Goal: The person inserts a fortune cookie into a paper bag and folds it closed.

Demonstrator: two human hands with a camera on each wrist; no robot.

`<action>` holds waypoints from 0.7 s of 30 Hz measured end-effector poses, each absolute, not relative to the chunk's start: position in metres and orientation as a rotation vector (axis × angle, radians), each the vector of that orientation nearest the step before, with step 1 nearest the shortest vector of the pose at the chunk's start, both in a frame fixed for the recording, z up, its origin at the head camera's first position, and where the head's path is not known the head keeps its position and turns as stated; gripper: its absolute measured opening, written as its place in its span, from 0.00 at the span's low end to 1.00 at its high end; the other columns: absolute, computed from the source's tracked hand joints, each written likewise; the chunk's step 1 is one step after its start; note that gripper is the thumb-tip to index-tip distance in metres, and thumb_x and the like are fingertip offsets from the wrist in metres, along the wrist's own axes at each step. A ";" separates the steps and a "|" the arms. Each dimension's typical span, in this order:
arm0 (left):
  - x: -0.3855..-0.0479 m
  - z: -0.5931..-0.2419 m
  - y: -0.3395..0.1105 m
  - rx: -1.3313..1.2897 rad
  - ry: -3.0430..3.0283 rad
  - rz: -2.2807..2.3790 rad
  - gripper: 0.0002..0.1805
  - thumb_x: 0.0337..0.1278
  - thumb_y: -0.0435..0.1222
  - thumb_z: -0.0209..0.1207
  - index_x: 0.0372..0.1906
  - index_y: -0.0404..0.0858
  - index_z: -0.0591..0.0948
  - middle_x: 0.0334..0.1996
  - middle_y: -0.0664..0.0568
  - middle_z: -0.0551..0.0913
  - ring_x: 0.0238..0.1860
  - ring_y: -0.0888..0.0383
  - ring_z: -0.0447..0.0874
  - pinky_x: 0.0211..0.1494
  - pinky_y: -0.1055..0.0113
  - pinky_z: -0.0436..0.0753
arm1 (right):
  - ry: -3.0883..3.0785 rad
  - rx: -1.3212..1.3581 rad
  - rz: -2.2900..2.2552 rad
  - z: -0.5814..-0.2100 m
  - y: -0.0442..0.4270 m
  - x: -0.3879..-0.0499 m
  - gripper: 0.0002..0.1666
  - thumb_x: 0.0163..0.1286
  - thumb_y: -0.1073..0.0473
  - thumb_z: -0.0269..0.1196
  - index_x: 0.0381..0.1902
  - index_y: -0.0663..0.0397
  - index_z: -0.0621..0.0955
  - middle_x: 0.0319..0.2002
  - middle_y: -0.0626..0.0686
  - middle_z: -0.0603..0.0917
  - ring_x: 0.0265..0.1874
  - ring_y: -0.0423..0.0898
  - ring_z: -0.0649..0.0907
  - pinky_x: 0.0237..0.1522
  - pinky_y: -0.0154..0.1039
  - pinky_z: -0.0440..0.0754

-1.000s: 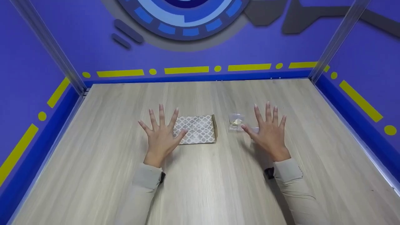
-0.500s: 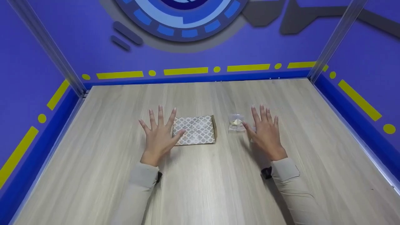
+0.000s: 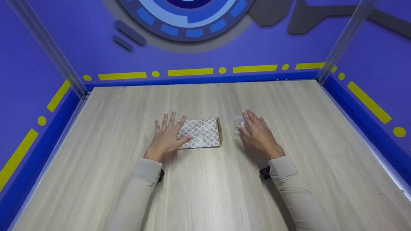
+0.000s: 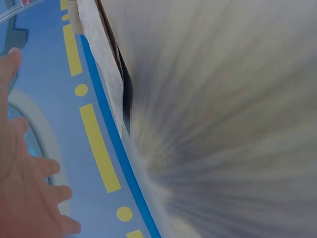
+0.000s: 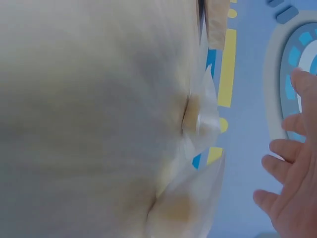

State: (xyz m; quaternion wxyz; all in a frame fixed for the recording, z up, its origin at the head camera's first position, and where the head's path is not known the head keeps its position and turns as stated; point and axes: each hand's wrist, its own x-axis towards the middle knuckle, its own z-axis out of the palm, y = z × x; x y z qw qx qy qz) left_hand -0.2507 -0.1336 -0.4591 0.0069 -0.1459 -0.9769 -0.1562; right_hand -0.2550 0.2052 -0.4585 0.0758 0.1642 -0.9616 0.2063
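Observation:
A flat box (image 3: 203,132) with a grey-and-white lattice pattern lies mid-table in the head view, its brown cardboard end facing right. My left hand (image 3: 167,138), fingers spread, hovers at the box's left edge, with the thumb over its near left part. To the right, my right hand (image 3: 258,136) hangs above a small clear plastic bag (image 3: 238,121) and hides most of it. In the right wrist view that bag (image 5: 205,121) holds something tan, and a second clear bag (image 5: 185,208) stands nearer the camera. Both hands look empty.
A pale wood-grain table (image 3: 205,192) fills the lower head view. Blue-violet panels (image 3: 192,59) with yellow dashes wall it in at the back and both sides. Metal posts (image 3: 346,41) stand at the rear corners.
My right hand has moved left over the plastic bag, and its fingers have drawn together. My left hand has shifted slightly, its fingers less spread. The box has stayed put.

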 end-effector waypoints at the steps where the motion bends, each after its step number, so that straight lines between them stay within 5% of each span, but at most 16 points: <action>1: -0.252 -0.460 -0.133 -0.478 -3.068 -0.483 0.45 0.59 0.65 0.48 0.77 0.56 0.46 0.77 0.40 0.39 0.76 0.38 0.31 0.71 0.34 0.33 | -2.892 0.516 0.621 -0.459 0.203 -0.256 0.39 0.75 0.42 0.48 0.74 0.57 0.56 0.75 0.60 0.55 0.74 0.56 0.55 0.74 0.56 0.46; 21: -0.280 -0.468 -0.093 -0.772 -3.213 -0.367 0.45 0.60 0.66 0.46 0.77 0.53 0.47 0.77 0.47 0.45 0.77 0.48 0.41 0.76 0.44 0.43 | -2.995 0.992 0.585 -0.468 0.168 -0.278 0.36 0.76 0.42 0.46 0.75 0.50 0.55 0.76 0.52 0.55 0.75 0.50 0.56 0.72 0.59 0.50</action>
